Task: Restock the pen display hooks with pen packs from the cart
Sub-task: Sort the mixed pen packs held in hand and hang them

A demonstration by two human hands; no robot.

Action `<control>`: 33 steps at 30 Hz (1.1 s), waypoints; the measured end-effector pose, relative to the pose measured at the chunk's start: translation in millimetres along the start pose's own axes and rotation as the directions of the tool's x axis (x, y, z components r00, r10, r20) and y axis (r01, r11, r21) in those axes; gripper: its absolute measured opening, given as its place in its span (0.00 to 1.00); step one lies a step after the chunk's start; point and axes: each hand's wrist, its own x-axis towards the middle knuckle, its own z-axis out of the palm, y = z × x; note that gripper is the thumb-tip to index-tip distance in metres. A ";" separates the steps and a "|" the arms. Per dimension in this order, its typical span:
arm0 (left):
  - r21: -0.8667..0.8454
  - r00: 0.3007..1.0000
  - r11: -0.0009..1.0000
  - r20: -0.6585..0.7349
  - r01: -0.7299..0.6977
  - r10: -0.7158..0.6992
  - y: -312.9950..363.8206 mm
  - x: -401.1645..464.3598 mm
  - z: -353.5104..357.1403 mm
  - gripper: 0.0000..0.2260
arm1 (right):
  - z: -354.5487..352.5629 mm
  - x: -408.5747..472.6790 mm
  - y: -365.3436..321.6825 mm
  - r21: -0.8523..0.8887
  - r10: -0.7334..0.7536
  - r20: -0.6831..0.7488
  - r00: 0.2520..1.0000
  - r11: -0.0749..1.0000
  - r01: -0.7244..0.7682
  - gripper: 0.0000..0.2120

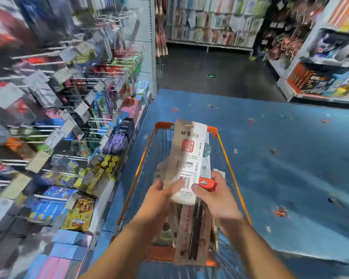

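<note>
White pen packs (pixel 186 164) were held upright over the orange cart (pixel 222 146), left hand (pixel 159 195) and right hand (pixel 214 195) each in closed grip on the lower end. Separating one pack cleanly seemed advisable. Display hooks (pixel 54 77) stood left, blurred; blue floor (pixel 280 158) ran beneath.

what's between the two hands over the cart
In the head view, a white pen pack sits between the left hand and right hand, pinched by both.

You hold a bunch of long white pen packs (pixel 186 158) with a red stamp mark over the orange-rimmed cart (pixel 223 146); the display hooks (pixel 54 77) at your left are blurred.
</note>
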 end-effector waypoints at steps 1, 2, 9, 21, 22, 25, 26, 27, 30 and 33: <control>0.011 0.999 0.999 -0.035 -0.030 0.031 5.1 -6.9 5.6 0.21 | -1.5 -5.5 -9.5 -0.024 -0.033 0.017 0.999 0.999 0.034 0.20; 0.027 0.994 0.997 -0.084 -0.070 0.072 10.3 -13.6 12.7 0.20 | -4.0 -10.6 -18.5 -0.036 -0.067 0.038 0.997 0.997 0.068 0.19; 0.011 0.930 0.952 -0.211 -0.305 0.300 30.2 -67.0 53.9 0.15 | -18.7 -41.6 -62.0 -0.127 -0.264 0.046 0.963 0.955 0.268 0.23; -0.018 0.621 0.808 -0.651 -0.589 0.437 51.4 -236.2 9.7 0.13 | 86.0 -110.5 -114.4 0.127 -0.326 0.275 0.905 0.945 0.301 0.04; 0.007 0.580 0.791 -0.676 -0.612 0.455 54.8 -256.0 2.8 0.12 | 101.0 -122.1 -120.0 0.162 -0.353 0.307 0.884 0.935 0.317 0.05; 0.105 0.479 0.763 -0.722 -0.637 0.499 57.3 -320.0 -18.8 0.13 | 140.8 -166.9 -135.6 0.190 -0.456 0.421 0.784 0.890 0.415 0.04; 0.131 0.440 0.754 -0.743 -0.644 0.505 56.4 -341.9 -25.0 0.13 | 154.1 -184.0 -139.2 0.215 -0.484 0.455 0.748 0.874 0.435 0.04; 0.155 0.401 0.745 -0.762 -0.649 0.508 53.6 -365.6 -32.3 0.13 | 168.4 -202.1 -141.7 0.245 -0.497 0.497 0.711 0.867 0.435 0.04; 0.228 0.271 0.713 -0.815 -0.663 0.513 43.2 -435.5 -54.0 0.13 | 215.0 -258.8 -142.5 0.253 -0.466 0.618 0.632 0.880 0.402 0.05; 0.293 0.130 0.682 -0.858 -0.670 0.496 28.4 -507.4 -76.7 0.12 | 257.2 -323.1 -143.9 0.264 -0.438 0.717 0.542 0.891 0.370 0.04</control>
